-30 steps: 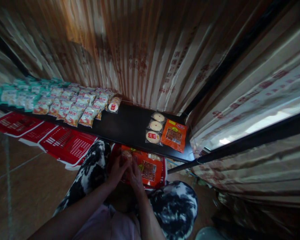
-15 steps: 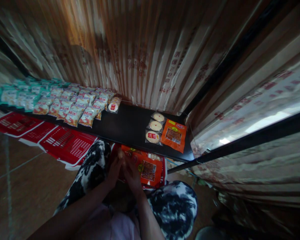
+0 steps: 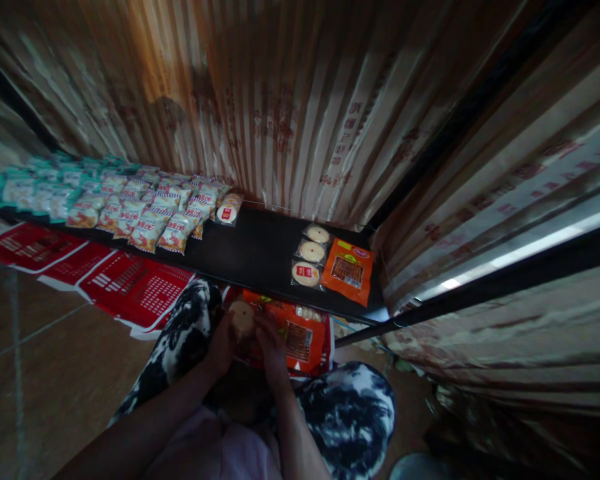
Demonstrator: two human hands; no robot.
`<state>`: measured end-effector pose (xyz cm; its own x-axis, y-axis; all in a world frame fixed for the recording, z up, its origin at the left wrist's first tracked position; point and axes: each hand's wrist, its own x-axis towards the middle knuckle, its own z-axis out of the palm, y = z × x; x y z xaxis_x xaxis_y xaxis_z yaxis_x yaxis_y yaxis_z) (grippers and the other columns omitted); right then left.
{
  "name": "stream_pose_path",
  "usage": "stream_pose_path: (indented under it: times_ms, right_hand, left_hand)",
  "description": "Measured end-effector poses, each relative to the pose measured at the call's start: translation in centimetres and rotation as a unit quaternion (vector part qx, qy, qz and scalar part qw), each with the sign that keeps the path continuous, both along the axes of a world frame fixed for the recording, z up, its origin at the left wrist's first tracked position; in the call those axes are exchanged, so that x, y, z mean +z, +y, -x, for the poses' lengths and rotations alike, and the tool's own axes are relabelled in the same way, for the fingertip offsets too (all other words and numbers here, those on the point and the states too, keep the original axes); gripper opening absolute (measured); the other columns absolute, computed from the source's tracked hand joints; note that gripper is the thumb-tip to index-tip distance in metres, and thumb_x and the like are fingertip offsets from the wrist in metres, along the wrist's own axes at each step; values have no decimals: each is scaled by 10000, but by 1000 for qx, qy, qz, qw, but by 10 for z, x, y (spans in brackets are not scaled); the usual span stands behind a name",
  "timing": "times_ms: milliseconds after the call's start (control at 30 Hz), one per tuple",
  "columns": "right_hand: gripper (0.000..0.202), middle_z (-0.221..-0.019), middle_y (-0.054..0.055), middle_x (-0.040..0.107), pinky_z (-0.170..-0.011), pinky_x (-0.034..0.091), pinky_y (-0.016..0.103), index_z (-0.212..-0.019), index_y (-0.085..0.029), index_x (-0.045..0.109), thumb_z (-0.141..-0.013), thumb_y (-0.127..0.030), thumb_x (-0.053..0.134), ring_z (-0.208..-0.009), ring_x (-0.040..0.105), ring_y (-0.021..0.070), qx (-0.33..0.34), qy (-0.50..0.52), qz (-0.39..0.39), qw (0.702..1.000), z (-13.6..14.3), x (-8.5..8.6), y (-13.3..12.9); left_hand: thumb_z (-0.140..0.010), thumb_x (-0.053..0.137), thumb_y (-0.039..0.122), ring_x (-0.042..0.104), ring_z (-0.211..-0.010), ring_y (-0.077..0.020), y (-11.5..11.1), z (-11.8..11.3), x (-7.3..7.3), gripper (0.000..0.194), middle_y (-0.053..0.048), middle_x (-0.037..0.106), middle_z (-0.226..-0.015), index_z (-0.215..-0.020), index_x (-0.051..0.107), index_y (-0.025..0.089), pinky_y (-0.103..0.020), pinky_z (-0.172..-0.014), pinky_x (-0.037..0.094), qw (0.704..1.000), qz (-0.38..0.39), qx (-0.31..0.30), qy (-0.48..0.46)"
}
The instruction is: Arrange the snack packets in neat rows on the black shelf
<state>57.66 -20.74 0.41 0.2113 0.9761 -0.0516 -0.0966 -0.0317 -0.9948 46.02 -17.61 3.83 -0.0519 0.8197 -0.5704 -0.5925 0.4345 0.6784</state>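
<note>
Between my knees, my left hand holds a round pale cake in clear wrap, lifted a little above an open red box. My right hand rests beside it on the orange snack packets that fill the box. Whether the right fingers grip anything I cannot tell. On the black shelf ahead lie three wrapped round cakes in a column and one orange packet to their right.
Rows of white-and-red and green snack bags cover the shelf's left part, with one round cake pack at their end. Flattened red cartons lie on the brown floor at left. Striped printed curtains hang behind and at right.
My left hand has raised the round cake so its pale face shows above the box. My right hand has slid slightly right onto the orange packets. The shelf items have not moved.
</note>
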Motion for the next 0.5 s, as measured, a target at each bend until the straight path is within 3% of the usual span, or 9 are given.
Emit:
stream_pose_path:
  times_ms: [100, 233, 367, 500]
  right_hand:
    - [265, -1091, 56, 660, -925, 443, 342, -965, -228, 691, -767, -377, 595, -1054, 580, 210, -2, 1, 0, 1000, 0, 3, 0]
    - [256, -1046, 52, 671, -889, 461, 315, -943, -222, 697, -771, -377, 588, -1012, 594, 200, 0, -9, 7, 1000, -1, 6, -1]
    - [225, -972, 53, 681, -843, 477, 297, -893, -213, 705, -781, -356, 573, -945, 609, 189, 2, -25, 3, 1000, -1, 6, 0]
    - [219, -903, 58, 679, -786, 494, 292, -830, -211, 715, -778, -355, 559, -864, 622, 184, -1, -65, -17, 998, 0, 0, 3]
  left_hand:
    - [-753, 581, 312, 611, -947, -181, -1, 5, -7, 235, -50, 680, -895, -924, 624, 156, -285, -856, 471, 997, -22, 9, 79]
    - [-647, 683, 318, 553, -1082, -228, -6, 14, -18, 373, -80, 654, -1029, -978, 615, 159, -304, -910, 446, 977, -106, -26, 181]
    - [-584, 740, 348, 579, -1029, -253, -8, 15, -24, 571, -87, 651, -1057, -1096, 566, 166, -340, -866, 480, 977, -118, -61, 167]
    - [-621, 719, 375, 585, -1033, -243, -8, 13, -20, 582, -85, 652, -1066, -1134, 548, 159, -328, -872, 482, 981, -113, -73, 137]
